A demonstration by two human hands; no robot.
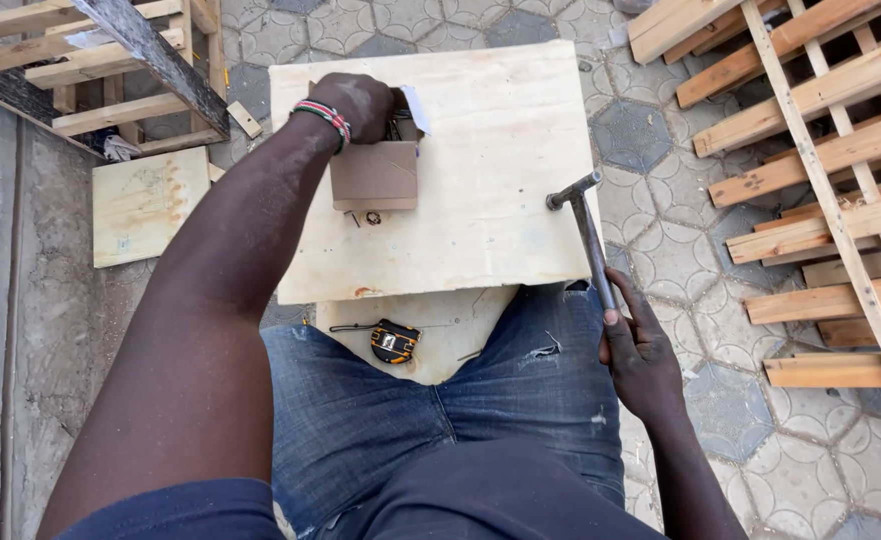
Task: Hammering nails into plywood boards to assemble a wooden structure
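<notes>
A pale plywood board (501,190) lies over the person's knees, above a floor of grey patterned pavers (661,250); wooden slats (831,150) are stacked at the far right. On the board sits a small cardboard box (374,176). The left hand (359,103) reaches into the far end of the box, fingers curled inside (what they grip I cannot tell). The right hand (641,345), near right, is closed around a hammer (589,235) handle, its head resting on the board's right edge. A tape measure (394,341) lies near, between the knees.

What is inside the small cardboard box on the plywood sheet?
The left hand reaches into the cardboard box, covering its opening; only a glimpse of dark small metal pieces shows beside the fingers. The rest is hidden.
</notes>
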